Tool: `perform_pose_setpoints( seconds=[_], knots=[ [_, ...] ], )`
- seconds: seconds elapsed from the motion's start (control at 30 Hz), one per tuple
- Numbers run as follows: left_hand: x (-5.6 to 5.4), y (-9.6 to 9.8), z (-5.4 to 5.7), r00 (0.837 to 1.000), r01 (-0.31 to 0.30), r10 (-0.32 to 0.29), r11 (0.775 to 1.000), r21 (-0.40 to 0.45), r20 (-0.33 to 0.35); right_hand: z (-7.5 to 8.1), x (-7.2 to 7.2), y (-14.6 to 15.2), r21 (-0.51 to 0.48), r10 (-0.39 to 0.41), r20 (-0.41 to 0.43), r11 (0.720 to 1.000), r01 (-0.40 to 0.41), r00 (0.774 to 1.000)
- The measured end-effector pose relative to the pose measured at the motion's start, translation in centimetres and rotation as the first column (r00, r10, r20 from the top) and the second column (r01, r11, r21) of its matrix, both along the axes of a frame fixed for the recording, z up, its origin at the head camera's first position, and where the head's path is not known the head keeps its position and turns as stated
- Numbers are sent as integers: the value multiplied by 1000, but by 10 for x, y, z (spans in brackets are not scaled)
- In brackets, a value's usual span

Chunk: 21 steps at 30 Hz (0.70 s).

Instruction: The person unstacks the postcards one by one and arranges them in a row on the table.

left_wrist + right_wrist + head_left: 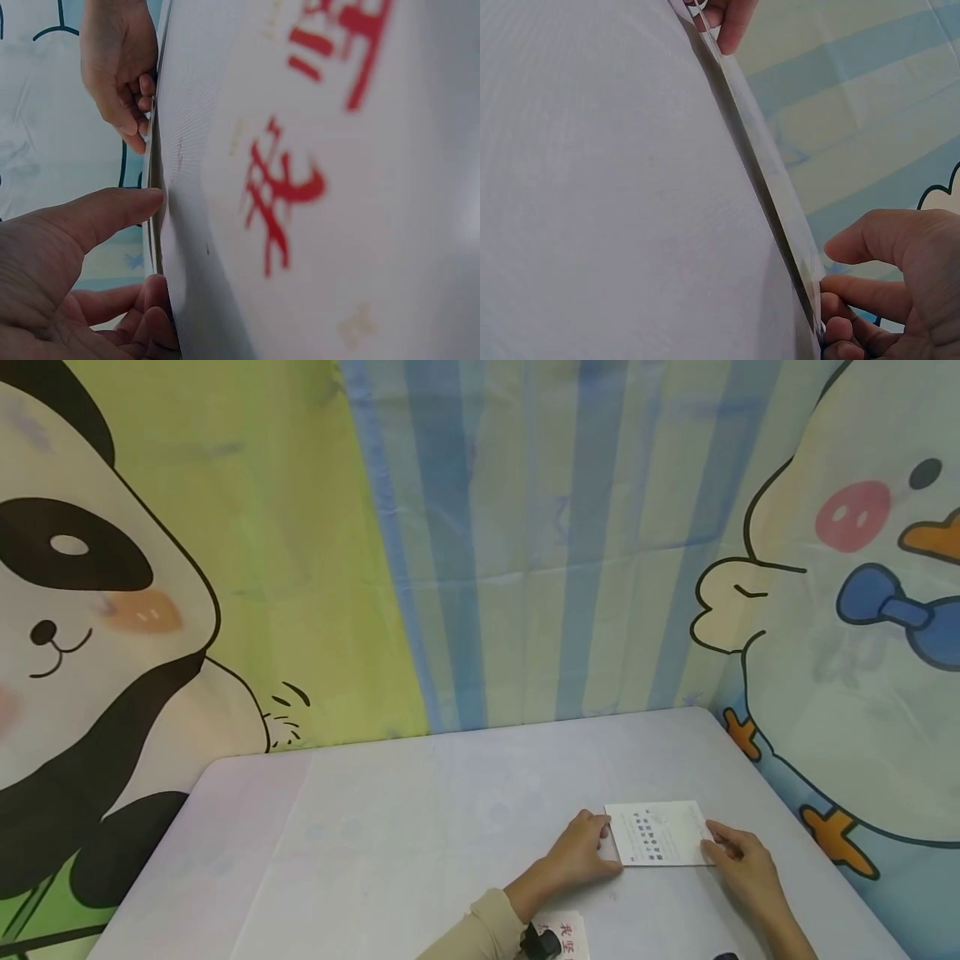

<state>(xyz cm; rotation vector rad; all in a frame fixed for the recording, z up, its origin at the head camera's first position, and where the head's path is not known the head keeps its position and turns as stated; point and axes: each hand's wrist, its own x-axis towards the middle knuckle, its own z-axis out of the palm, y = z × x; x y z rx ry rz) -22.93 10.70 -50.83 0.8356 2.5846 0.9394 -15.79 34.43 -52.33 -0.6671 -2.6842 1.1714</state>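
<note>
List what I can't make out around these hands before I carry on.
Small print on the white card: too small to read in the head view.
Red-lettered card: cut off by the head view's bottom edge, partly covered by the black wrist device; its lettering is blurred in the left wrist view.
Dark object: cut off by the head view's bottom edge.
Right hand: cut off by the right wrist view's right edge.

Table [360, 843] is covered in white, w/ rounded far corners & a pinkish band [225, 814] seen along L side. A faint crease [270, 860] is run front-to-back by it. On R half a white printed card [678, 839] is positioned; full contact w/ table can't be confirmed. Toward front, a red-lettered card [573, 931] is laid, part. hidden.
</note>
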Motion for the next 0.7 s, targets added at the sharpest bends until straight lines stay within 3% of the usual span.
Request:
perform_pose_setpoints(
  seconds=[0.4,0.7],
  knots=[
    [1,-2,0,1000,0,-1,999,-55,-16,-1,-2,-1,4,8,8,1000,-8,1000],
    [2,-5,2,1000,10,-9,999,-50,26,-3,-1,-2,-4,-29,-4,1000,29,1000]
  ],
)
